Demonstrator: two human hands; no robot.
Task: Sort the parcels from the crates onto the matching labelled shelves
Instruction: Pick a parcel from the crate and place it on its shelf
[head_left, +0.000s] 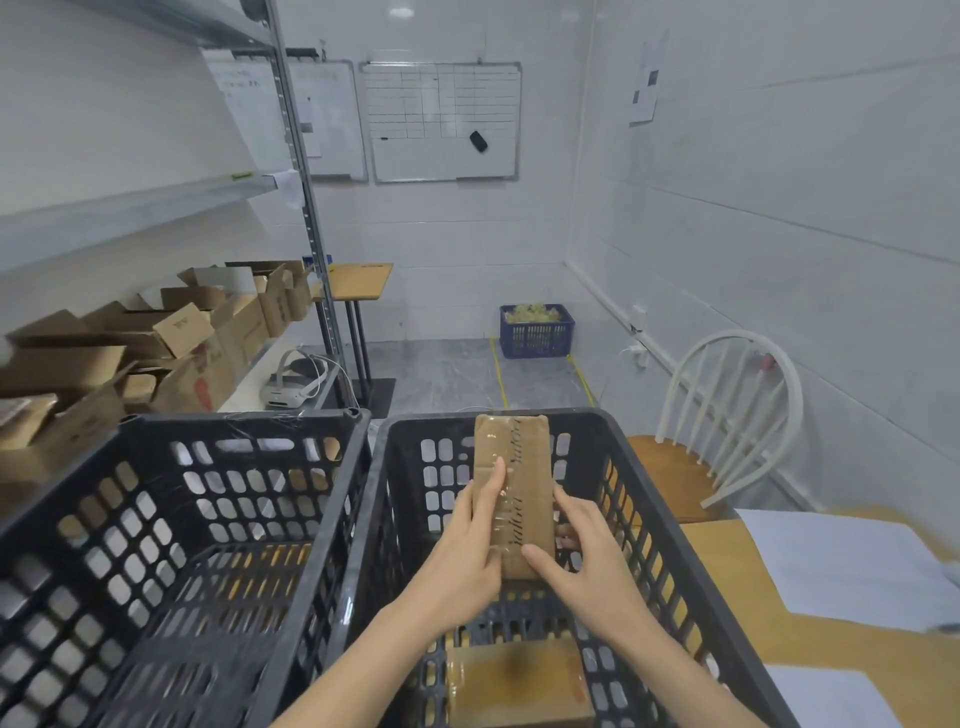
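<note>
Two black plastic crates stand side by side in front of me. Over the right crate (613, 452) I hold a long brown taped parcel (517, 467) with black lettering, its far end pointing away from me. My left hand (470, 540) grips its left edge, fingers lying along the top. My right hand (587, 551) grips the right edge, thumb on the near end. A second brown parcel (514, 680) lies on the floor of the right crate, below my wrists. The left crate (171, 525) has no parcels that I can see.
A metal shelf rack (306, 208) stands at the left, its lower shelf crowded with open cardboard boxes (171, 338). A white chair (727, 415) and a wooden table with papers (852, 566) are at the right. A blue basket (537, 332) sits on the floor by the far wall.
</note>
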